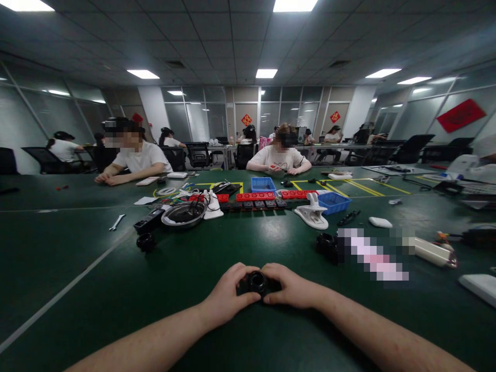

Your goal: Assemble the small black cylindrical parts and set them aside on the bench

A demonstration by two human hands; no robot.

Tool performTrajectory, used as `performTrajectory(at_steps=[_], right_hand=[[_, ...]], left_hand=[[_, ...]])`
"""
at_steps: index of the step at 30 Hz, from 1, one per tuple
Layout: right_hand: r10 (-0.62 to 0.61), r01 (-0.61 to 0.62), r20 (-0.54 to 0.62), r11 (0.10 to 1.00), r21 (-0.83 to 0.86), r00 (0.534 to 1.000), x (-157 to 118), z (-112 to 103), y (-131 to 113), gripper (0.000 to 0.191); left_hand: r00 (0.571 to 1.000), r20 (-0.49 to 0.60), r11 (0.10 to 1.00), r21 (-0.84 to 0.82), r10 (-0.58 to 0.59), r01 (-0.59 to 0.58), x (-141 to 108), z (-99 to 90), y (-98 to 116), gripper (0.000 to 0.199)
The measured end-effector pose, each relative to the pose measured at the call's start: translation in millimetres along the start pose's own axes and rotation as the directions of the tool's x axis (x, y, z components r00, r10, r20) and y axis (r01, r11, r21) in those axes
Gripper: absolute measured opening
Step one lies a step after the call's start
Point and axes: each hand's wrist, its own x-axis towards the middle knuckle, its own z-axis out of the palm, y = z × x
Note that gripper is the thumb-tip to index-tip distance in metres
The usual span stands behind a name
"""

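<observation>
A small black part with a round ring-shaped opening [257, 281] is held between both hands, low in the middle of the head view. My left hand [232, 289] grips its left side, thumb in front and fingers behind. On the other side my right hand [289, 287] holds it in the same way, the thumb at the lower front edge. The fingertips of the two hands nearly meet at the part. My fingers hide much of its sides.
Black round parts lie at left [146, 242] and right [326, 243]. Farther back are a metal bowl [184, 223], red sockets [256, 196], a white clamp stand [312, 213] and blue bins [335, 203]. Two people sit across the green table [194, 330].
</observation>
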Motion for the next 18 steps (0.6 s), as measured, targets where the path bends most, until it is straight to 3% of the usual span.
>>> performTrajectory(at_steps=[18], right_hand=[[-0.009,0.01,-0.016,0.999,0.045,1.0,1.0,3.6,3.8,0.026]], left_hand=[[1.0,-0.001,1.0,-0.018,-0.01,0.01,0.3,0.3,-0.2,0.039]])
